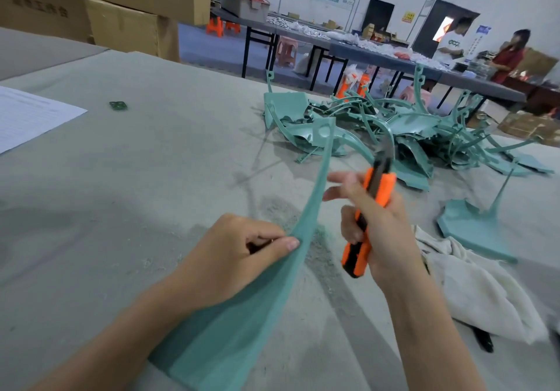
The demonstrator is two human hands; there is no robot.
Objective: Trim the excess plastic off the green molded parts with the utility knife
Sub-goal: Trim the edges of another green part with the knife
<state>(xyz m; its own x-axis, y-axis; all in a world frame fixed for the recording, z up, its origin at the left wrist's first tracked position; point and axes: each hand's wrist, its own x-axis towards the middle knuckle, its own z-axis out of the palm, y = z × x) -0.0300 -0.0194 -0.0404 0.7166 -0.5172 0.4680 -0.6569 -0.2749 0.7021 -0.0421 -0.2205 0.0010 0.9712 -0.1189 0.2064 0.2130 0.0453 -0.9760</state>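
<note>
At 6 o'clock in the view, the wide end of the long green part (318,184) runs off the frame edge, and our left forearm covers a portion of it. The blade of the utility knife (383,186) blends into the pile of green parts (394,130) behind it, so we cannot make out where it ends. At 4 o'clock, a black object (485,340) is mostly hidden under the white cloth (472,284).

Our left hand (239,257) pinches the part's edge between the thumb and curled fingers. Our right hand (378,227) is wrapped round the orange-and-black knife handle, with the blade pointing to 12 o'clock and the forefinger stretched toward 9 o'clock.

From the left-hand pinch, the part's narrow strip rises toward 1 o'clock above the grey table (151,163). It passes just beside the right forefinger, and we cannot tell whether they touch. The blade is clear of the strip.
</note>
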